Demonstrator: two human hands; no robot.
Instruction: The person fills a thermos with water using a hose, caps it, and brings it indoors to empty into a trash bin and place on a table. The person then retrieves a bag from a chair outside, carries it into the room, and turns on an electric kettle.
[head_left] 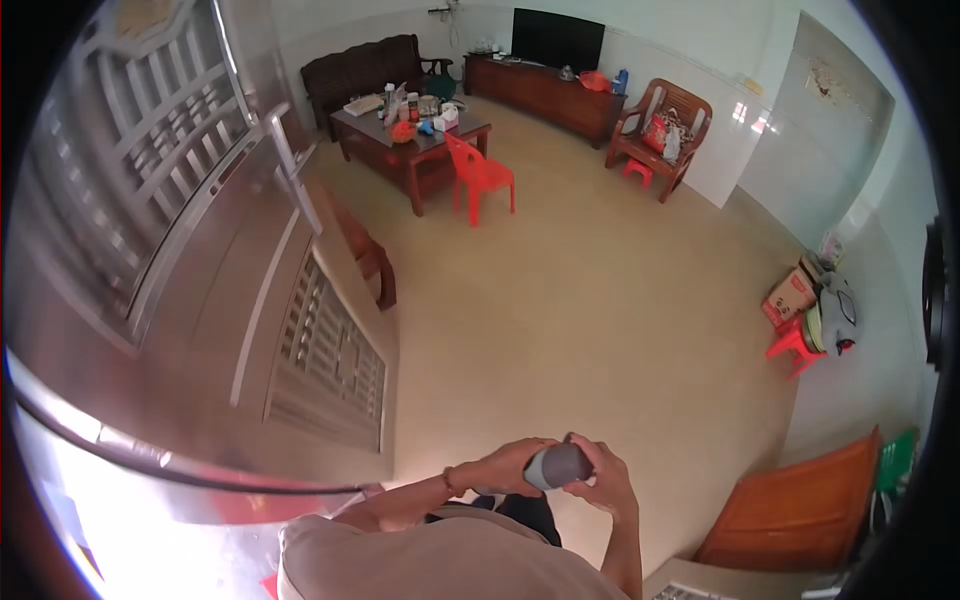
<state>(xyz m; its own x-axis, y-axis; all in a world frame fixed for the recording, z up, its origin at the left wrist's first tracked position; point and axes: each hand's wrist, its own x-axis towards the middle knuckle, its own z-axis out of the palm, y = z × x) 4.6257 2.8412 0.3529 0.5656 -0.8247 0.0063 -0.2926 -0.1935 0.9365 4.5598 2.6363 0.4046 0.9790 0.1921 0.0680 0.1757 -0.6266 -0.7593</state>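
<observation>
In front of my body, both hands are on a short grey cylinder, dark on most of its side with a paler grey band toward its left end. It looks like a cup or small flask, though its exact kind is unclear. My left hand, with a bracelet at the wrist, closes around the pale end. Fingers of my right hand wrap the dark end from the right. The cylinder lies tilted between them, and part of each hand's grip is hidden behind it.
A metal door stands open on my left. Ahead are a red plastic chair, a cluttered low table and a wooden armchair. Boxes rest by the right wall. A wooden panel is at lower right.
</observation>
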